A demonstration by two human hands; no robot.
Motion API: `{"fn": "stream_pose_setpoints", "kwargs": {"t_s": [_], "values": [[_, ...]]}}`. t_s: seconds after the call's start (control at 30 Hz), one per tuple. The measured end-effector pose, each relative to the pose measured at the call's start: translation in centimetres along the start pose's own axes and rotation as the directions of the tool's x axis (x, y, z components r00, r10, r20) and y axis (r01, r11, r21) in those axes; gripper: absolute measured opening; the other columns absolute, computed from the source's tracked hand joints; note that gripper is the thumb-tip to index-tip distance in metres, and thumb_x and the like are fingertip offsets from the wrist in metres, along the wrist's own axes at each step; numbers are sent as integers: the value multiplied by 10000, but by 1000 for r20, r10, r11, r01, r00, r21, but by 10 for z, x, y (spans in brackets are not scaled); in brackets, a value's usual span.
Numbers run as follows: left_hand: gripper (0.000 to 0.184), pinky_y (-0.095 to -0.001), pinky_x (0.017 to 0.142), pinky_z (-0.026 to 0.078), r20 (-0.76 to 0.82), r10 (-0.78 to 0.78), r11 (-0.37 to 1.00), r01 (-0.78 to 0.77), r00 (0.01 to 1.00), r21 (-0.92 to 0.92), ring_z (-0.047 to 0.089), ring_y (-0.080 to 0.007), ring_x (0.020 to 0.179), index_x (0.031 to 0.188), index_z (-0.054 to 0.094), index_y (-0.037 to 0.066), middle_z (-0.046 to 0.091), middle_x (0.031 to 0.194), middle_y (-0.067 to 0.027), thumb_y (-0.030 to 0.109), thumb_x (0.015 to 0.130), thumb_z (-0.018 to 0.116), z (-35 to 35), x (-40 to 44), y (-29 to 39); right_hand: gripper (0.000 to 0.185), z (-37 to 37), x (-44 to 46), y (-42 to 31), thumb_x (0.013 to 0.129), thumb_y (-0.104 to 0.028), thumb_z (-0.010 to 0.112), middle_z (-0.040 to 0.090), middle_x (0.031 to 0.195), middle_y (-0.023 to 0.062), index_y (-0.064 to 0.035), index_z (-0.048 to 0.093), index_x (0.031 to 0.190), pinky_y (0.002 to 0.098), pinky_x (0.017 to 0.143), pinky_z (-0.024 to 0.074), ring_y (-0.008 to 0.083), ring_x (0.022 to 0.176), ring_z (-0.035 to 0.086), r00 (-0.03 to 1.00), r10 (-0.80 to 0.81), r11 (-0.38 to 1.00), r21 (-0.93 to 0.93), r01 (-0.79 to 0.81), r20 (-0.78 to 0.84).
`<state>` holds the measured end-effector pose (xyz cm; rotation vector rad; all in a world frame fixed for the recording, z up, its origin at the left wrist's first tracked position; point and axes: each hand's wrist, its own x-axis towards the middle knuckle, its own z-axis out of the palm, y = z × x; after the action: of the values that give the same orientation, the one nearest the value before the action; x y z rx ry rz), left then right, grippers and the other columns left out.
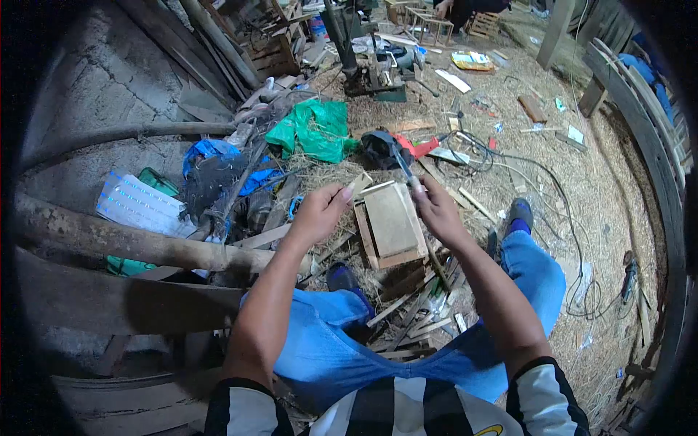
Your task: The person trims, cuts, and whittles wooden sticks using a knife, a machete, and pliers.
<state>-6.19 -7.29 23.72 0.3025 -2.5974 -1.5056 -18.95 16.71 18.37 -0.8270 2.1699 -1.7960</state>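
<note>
My left hand (pixel 323 211) pinches a small pale piece of wood (pixel 359 182) at its fingertips, left of the wooden box. In my right hand (pixel 436 205) is a knife-like tool (pixel 404 164), its long narrow blade pointing up and to the left. Between and just below my hands sits a wooden box (pixel 393 221) with a flat, light board on top, resting over scraps between my legs. The two hands are apart, and the blade does not touch the small piece.
A green plastic bag (pixel 311 129) and blue sheeting lie ahead left. A red tool (pixel 417 147) and cables are ahead right. Wood scraps (pixel 414 327) lie between my feet. A thick pole (pixel 145 236) crosses the left side. Another person's hand (pixel 443 8) shows at the top.
</note>
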Motion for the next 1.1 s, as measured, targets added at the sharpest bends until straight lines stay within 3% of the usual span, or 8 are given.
{"fn": "stream_pose_setpoints", "kwargs": {"t_s": [0.1, 0.2, 0.27, 0.3, 0.6, 0.93, 1.03, 1.1], "values": [[382, -249, 489, 328, -63, 41, 999, -41, 997, 4, 414, -39, 532, 853, 647, 25, 469, 592, 53, 350, 1036, 566, 3, -1, 32, 251, -31, -9, -60, 1033, -270, 553, 553, 736, 136, -23, 596, 1038, 360, 631, 448, 203, 650, 512, 996, 72, 990, -127, -65, 55], [389, -262, 505, 341, -103, 43, 997, -37, 994, 61, 436, -46, 557, 841, 665, 18, 492, 593, 33, 349, 1028, 581, 3, -2, 47, 222, -41, -21, -82, 1006, -261, 592, 592, 716, 158, -41, 614, 986, 399, 606, 460, 287, 620, 575, 997, 4, 989, -148, 8, 81], [385, -287, 528, 360, -125, 93, 982, -70, 988, 176, 456, -64, 587, 839, 681, 4, 516, 601, 10, 334, 1018, 595, 6, -2, 53, 174, -38, -27, -92, 979, -247, 621, 623, 710, 177, -74, 634, 978, 460, 582, 467, 387, 650, 632, 997, -68, 928, -363, 79, 44], [385, -287, 528, 360, -122, 89, 982, -67, 988, 177, 456, -64, 587, 839, 681, 4, 516, 601, 10, 334, 1018, 595, 7, -2, 55, 147, -38, -28, -93, 962, -240, 625, 644, 724, 183, -93, 637, 954, 513, 583, 464, 427, 709, 645, 995, -87, 928, -359, 95, 38], [344, -311, 536, 382, -95, 36, 965, -10, 995, 263, 469, -82, 581, 860, 694, 4, 554, 603, -42, 304, 1003, 609, 22, 2, 74, 160, -45, -22, -89, 954, -264, 613, 640, 747, 214, -107, 629, 928, 558, 614, 461, 448, 724, 633, 999, 14, 886, -463, 11, 50], [315, -359, 534, 408, -71, 88, 939, -59, 994, 338, 520, -172, 532, 890, 703, 10, 596, 623, -138, 299, 987, 623, 27, 5, 79, 170, -52, -20, -95, 952, -277, 611, 644, 744, 214, -114, 654, 923, 565, 620, 456, 447, 721, 634, 994, 92, 857, -513, -50, 57], [309, -380, 538, 409, -32, 102, 935, -85, 994, 345, 534, -216, 534, 885, 693, 9, 591, 634, -159, 293, 984, 623, 27, 5, 81, 175, -53, -19, -88, 949, -261, 624, 643, 752, 219, -89, 653, 936, 541, 632, 465, 447, 739, 633, 987, 110, 884, -465, -45, 114], [305, -391, 542, 410, -4, 87, 929, -80, 996, 362, 541, -246, 537, 876, 683, 7, 585, 641, -172, 286, 983, 622, 28, 5, 84, 174, -53, -19, -82, 956, -227, 625, 638, 758, 221, -54, 649, 948, 503, 643, 473, 437, 739, 634, 989, 69, 958, -284, -28, 134]]}}
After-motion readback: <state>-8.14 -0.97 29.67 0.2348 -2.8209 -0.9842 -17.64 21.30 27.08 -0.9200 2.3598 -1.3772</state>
